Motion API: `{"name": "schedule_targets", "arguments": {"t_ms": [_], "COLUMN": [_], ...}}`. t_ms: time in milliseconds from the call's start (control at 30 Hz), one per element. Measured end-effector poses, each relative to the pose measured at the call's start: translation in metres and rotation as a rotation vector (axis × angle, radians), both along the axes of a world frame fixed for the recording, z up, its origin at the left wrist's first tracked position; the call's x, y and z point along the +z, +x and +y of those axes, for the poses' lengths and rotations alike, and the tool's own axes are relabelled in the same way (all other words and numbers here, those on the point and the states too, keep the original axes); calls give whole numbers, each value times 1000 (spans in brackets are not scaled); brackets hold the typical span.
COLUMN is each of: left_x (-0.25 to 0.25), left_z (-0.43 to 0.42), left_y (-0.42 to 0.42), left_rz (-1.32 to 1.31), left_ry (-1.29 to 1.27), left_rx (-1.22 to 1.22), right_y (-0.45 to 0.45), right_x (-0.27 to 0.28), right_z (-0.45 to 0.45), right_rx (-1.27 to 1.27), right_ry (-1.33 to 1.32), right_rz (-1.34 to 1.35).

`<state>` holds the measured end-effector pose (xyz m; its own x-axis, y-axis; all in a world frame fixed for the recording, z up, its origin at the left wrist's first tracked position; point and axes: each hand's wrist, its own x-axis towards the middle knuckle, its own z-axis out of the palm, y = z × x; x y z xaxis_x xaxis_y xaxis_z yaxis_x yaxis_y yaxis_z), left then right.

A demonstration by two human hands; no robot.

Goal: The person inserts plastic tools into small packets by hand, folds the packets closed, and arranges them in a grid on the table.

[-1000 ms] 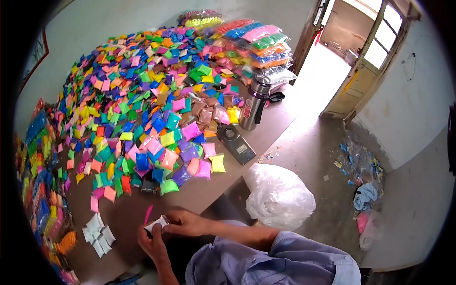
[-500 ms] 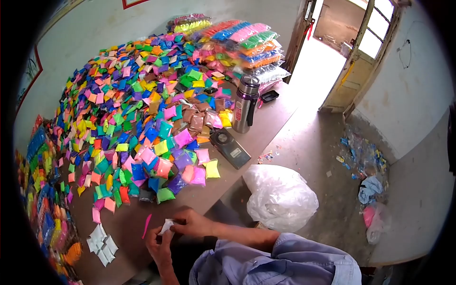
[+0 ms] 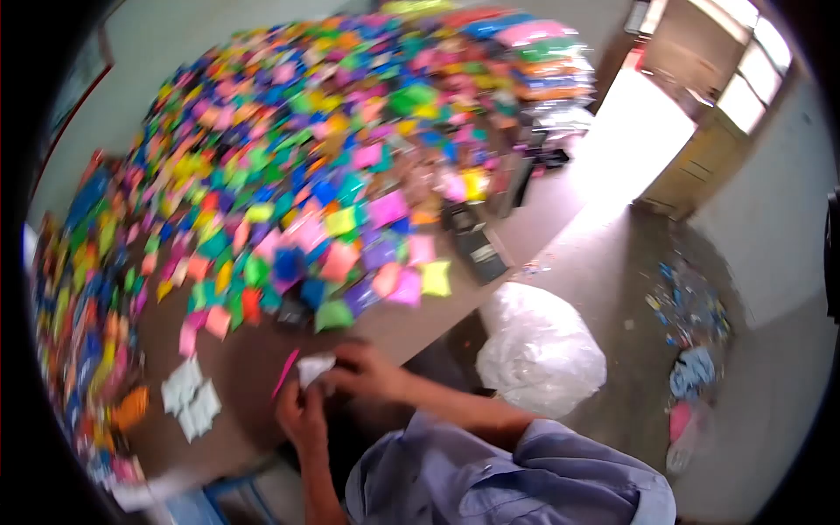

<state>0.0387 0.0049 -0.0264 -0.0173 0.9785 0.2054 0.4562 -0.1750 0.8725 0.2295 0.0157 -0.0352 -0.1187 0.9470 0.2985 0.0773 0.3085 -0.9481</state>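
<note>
A small white packet (image 3: 315, 367) is between my two hands, at the table's near edge. My left hand (image 3: 302, 409) pinches it from below left, and my right hand (image 3: 360, 371) has its fingers closed on its right side. Just left of the packet lies a thin pink strip (image 3: 285, 373) on the brown table (image 3: 254, 385). Several white packets (image 3: 191, 399) lie together farther left. Beyond my hands spreads a large heap of small colourful packets (image 3: 297, 184). The view is blurred by motion, so finger details are soft.
Large bags of coloured packs (image 3: 547, 66) are stacked at the back right, with a blurred flask (image 3: 516, 179) and a dark device (image 3: 479, 249) nearby. A white plastic bag (image 3: 542, 350) stands on the floor beside the table. More bagged packs (image 3: 87, 306) are at left.
The view has swung, so the table things appear shifted right and up. Both hands still hold the white packet, which now shows flatter between them.
</note>
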Motion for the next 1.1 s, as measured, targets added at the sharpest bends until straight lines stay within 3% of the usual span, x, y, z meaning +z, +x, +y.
{"name": "schedule_targets", "arguments": {"t_ms": [67,133,167,267,333,533,667,767,1000,1100], "left_x": [3,8,-11,3,4,-5,-1,-4,-11,-7], "left_z": [-2,1,1,-3,-5,-2,-5,-3,-2,-3], "left_y": [0,-3,-2,0,1,2,5,3,8,8], "left_rz": [12,-12,-245,-358,-336,-455,-512,-451,-439,-493], "left_ry": [-122,-107,-128,-245,-266,-233,-221,-271,-118,-177], "left_rx": [-17,-95,-90,-123,-101,-111,-162,-161,-20,24], "right_y": [2,3,3,0,-6,-7,-9,-7,-12,-18], "right_x": [4,3,-21,-20,4,4,2,-5,-7,8], "right_z": [-3,-1,2,-4,-10,-6,-11,-12,-12,-11], "right_rx": [47,-30,-20,17,27,-7,-26,-35,-97,-68], "right_ry": [-227,-70,-49,-109,-319,-182,-324,-276,-144,-148], "right_rz": [59,-64,-125,-117,34,-94,6,-75,-204,-218]}}
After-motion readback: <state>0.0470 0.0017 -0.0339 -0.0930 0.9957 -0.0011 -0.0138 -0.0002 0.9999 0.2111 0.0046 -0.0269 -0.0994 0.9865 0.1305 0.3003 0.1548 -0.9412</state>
